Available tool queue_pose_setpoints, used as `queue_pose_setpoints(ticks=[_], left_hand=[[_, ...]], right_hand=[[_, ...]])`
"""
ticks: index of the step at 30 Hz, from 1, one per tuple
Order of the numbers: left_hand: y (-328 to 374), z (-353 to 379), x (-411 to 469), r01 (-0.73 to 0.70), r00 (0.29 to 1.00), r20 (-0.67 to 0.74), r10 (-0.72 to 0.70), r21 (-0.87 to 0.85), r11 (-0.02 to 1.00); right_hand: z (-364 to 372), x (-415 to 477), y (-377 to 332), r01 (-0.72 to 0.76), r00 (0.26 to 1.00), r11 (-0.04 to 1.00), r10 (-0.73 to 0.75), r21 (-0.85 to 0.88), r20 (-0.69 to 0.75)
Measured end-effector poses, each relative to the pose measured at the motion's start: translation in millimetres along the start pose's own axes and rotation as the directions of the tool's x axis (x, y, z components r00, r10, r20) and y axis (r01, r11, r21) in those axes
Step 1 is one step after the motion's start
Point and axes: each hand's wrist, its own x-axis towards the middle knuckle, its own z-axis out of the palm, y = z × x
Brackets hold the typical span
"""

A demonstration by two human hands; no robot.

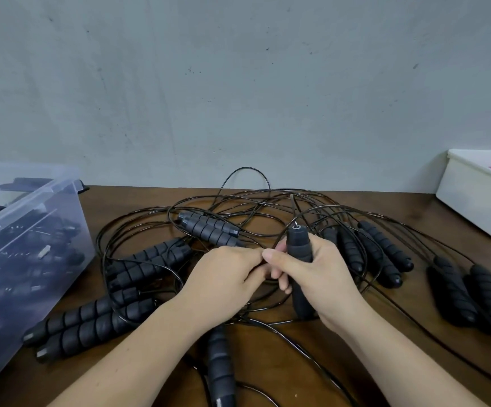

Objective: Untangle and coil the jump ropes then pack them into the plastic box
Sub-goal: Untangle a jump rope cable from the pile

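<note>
Several black jump ropes with ribbed foam handles lie in a tangle of thin black cord (247, 201) on the brown table. My right hand (317, 277) grips one upright handle (298, 245), its metal swivel end pointing up. My left hand (223, 277) pinches the thin cord right beside the right thumb. Another handle (220, 368) lies under my forearms near the front edge. The clear plastic box (33, 230) stands at the left with coiled ropes inside.
Pairs of handles lie left (91, 324), centre-left (150, 262), at the back (206, 227) and right (385, 254), with two more far right (470, 295). A white bin (479, 201) holding something pink sits at the back right. A grey wall rises behind the table.
</note>
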Motion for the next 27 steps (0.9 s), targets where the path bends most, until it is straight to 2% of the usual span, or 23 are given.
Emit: queue_pose_setpoints(ticks=[3, 6, 8, 12, 16, 21, 25, 27], left_hand=[[-1.4, 0.0, 0.5, 0.011, 1.0, -0.015, -0.011, 0.007, 1.0], [-3.7, -1.6, 0.6, 0.056, 0.998, -0.002, -0.056, 0.015, 0.998], [-6.1, -3.1, 1.3, 0.075, 0.997, -0.009, -0.075, 0.024, 0.997], [-9.3, -2.7, 2.9, 0.051, 0.999, -0.02, -0.05, 0.071, 0.996], [-7.6, -1.8, 2.7, 0.029, 0.999, -0.038, -0.026, 0.083, 0.996], [-7.0, -1.6, 2.1, 0.031, 0.999, -0.025, -0.029, 0.078, 0.997], [-7.2, -0.7, 3.0, 0.02, 1.0, -0.017, -0.019, 0.084, 0.996], [-8.5, -1.1, 3.9, 0.022, 0.999, -0.045, -0.018, 0.086, 0.996]], right_hand=[[-5.9, 1.3, -10.0, -0.007, 0.999, 0.979, 0.017, 0.205, -0.049], [-18.8, 5.7, -22.9, -0.02, 0.993, 0.878, 0.075, 0.478, -0.095], [-25.2, 8.4, -25.9, -0.015, 0.989, 0.842, 0.091, 0.54, -0.115], [-23.5, 9.7, -20.0, -0.024, 0.989, 0.866, 0.092, 0.5, -0.113], [-9.1, 5.9, -8.6, -0.02, 0.996, 0.965, 0.043, 0.263, -0.084], [5.9, 1.2, 4.4, -0.013, 0.999, 0.998, 0.015, 0.061, -0.03], [3.9, 2.1, 3.4, -0.001, 0.999, 0.998, 0.004, 0.059, -0.037], [-1.5, 2.4, -2.4, 0.006, 0.998, 0.989, 0.004, 0.151, -0.064]])
